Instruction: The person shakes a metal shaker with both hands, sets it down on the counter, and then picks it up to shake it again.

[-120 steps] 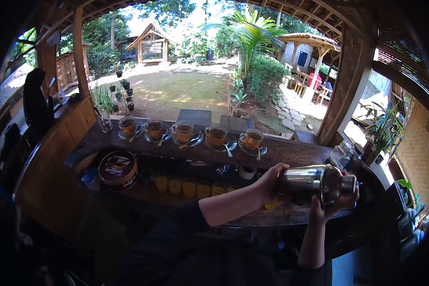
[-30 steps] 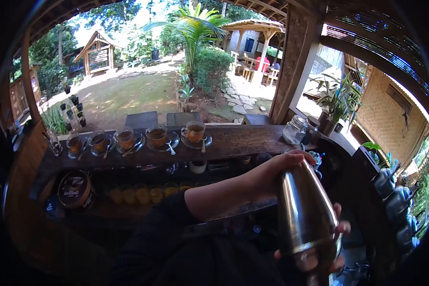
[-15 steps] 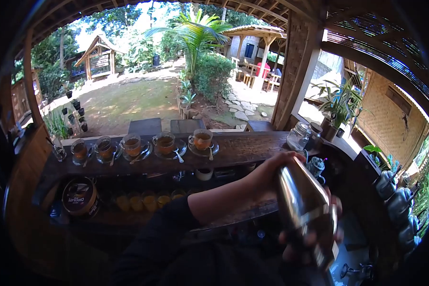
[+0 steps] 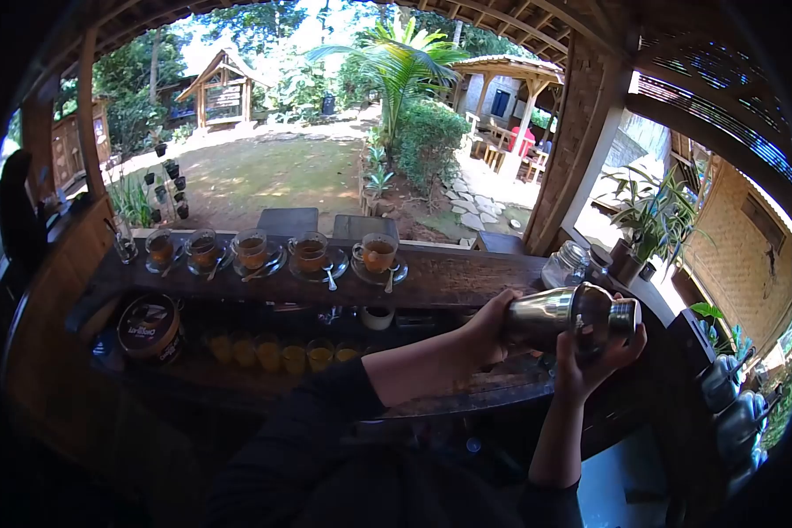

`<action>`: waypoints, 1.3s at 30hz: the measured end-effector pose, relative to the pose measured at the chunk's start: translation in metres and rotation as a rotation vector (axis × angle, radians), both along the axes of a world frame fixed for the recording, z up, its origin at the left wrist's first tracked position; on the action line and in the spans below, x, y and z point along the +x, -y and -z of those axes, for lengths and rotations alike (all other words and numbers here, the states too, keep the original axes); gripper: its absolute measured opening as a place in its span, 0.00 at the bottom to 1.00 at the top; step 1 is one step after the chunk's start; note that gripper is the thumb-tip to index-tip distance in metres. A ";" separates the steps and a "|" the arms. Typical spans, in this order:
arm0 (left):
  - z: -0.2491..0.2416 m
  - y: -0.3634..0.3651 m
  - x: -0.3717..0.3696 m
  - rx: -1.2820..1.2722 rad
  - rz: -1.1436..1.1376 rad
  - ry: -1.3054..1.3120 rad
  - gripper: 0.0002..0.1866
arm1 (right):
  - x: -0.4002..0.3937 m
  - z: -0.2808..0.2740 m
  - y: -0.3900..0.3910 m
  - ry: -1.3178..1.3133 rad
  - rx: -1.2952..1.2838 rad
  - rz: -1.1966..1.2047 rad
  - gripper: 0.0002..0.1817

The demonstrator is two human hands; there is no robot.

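A shiny metal cocktail shaker (image 4: 539, 317) lies almost level in the air above the counter, its cap end pointing right. My left hand (image 4: 489, 333) grips the base end. Around the shoulder and cap end, my right hand (image 4: 594, 363) is closed from below, its thumb up along the side. Behind the shaker, a glass jar (image 4: 565, 266) stands on the upper counter. To the left, several glass cups of amber drink, such as this glass cup (image 4: 377, 253), sit on saucers with spoons beside them.
On the lower shelf are a round brown tub (image 4: 149, 329) and a row of glasses with orange contents (image 4: 268, 354). The raised wooden counter (image 4: 466, 275) runs across in front. Potted plants (image 4: 647, 216) stand at right, above several dark kettle-like pots (image 4: 737, 422).
The shaker has swung from steeply tilted and low to nearly level and higher. My right hand has risen with it. The view has shifted slightly.
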State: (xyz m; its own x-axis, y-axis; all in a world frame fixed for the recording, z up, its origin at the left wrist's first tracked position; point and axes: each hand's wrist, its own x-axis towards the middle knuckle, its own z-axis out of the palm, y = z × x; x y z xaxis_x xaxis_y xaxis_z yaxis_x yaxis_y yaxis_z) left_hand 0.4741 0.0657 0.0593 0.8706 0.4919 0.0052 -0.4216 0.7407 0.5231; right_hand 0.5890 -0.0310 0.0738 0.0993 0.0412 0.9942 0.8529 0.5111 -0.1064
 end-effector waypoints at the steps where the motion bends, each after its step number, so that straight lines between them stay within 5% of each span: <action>1: 0.002 0.000 0.004 -0.022 -0.031 -0.049 0.24 | 0.003 -0.006 -0.009 -0.142 0.027 -0.212 0.52; 3: -0.016 0.009 0.014 0.052 0.022 0.084 0.23 | 0.013 -0.013 0.017 0.246 0.170 -0.113 0.52; 7: -0.061 0.047 0.013 0.538 0.014 0.299 0.21 | 0.017 0.002 0.051 0.070 -0.047 -0.318 0.52; 9: -0.043 0.027 0.031 0.402 -0.068 0.174 0.22 | 0.020 0.007 0.058 -0.041 -0.189 -0.436 0.52; 10: -0.024 0.011 0.041 0.247 -0.053 0.151 0.22 | 0.030 -0.016 0.032 0.360 0.092 -0.084 0.52; 11: -0.006 -0.002 0.048 0.091 -0.040 0.133 0.23 | 0.064 0.013 -0.007 0.288 0.092 -0.037 0.51; 13: 0.016 -0.002 0.054 -0.008 -0.125 0.052 0.24 | 0.046 -0.003 -0.017 -0.445 -0.235 -0.482 0.52; 15: 0.009 0.004 0.055 -0.015 -0.222 -0.003 0.23 | 0.072 0.005 -0.016 0.014 0.014 -0.384 0.50; 16: -0.013 0.021 0.044 0.131 -0.112 0.192 0.22 | 0.080 0.016 -0.014 0.136 0.171 -0.334 0.49; 18: -0.030 0.036 0.041 0.342 -0.241 0.239 0.22 | 0.138 0.069 -0.013 0.372 0.017 -0.246 0.49; 20: -0.035 0.040 0.031 0.444 -0.301 0.262 0.21 | 0.150 0.089 -0.040 0.142 -0.244 -0.433 0.50; 23: -0.005 0.014 0.016 0.190 -0.305 0.246 0.20 | 0.137 0.109 -0.071 -0.175 -0.667 -0.684 0.51; 24: 0.011 0.003 0.012 0.028 -0.408 0.098 0.21 | 0.044 0.030 -0.058 0.032 0.095 -0.315 0.50; 25: 0.021 -0.001 0.005 -0.138 -0.506 -0.047 0.21 | 0.028 0.015 -0.058 -0.228 -0.149 -0.554 0.55; 27: 0.005 0.020 -0.009 -0.063 -0.556 -0.012 0.22 | 0.035 0.015 -0.062 -0.179 -0.052 -0.548 0.56; 29: -0.004 0.025 -0.023 0.220 -0.485 0.177 0.21 | 0.084 0.063 -0.079 -0.265 -0.639 -1.511 0.50; 30: -0.032 0.060 -0.033 0.320 -0.589 0.176 0.19 | 0.072 0.063 -0.084 -0.260 -0.651 -1.540 0.50; 33: -0.041 0.067 -0.053 0.520 -0.639 0.213 0.19 | 0.019 0.054 -0.089 -0.099 -0.360 -1.102 0.51; 37: 0.021 0.022 -0.103 -0.143 -0.644 0.204 0.24 | -0.060 0.032 -0.073 0.086 0.030 -0.485 0.54; 39: 0.019 0.042 -0.115 -0.228 -0.905 0.008 0.24 | -0.088 0.017 -0.064 -0.217 -0.304 -0.875 0.56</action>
State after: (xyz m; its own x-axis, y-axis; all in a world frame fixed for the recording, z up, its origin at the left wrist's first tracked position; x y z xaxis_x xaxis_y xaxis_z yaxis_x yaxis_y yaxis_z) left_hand 0.3589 0.0237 0.0400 0.1560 0.9729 -0.1707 -0.8916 0.2131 0.3996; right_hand 0.5010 0.0335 0.0563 0.0922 0.4423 0.8921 0.1261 0.8835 -0.4510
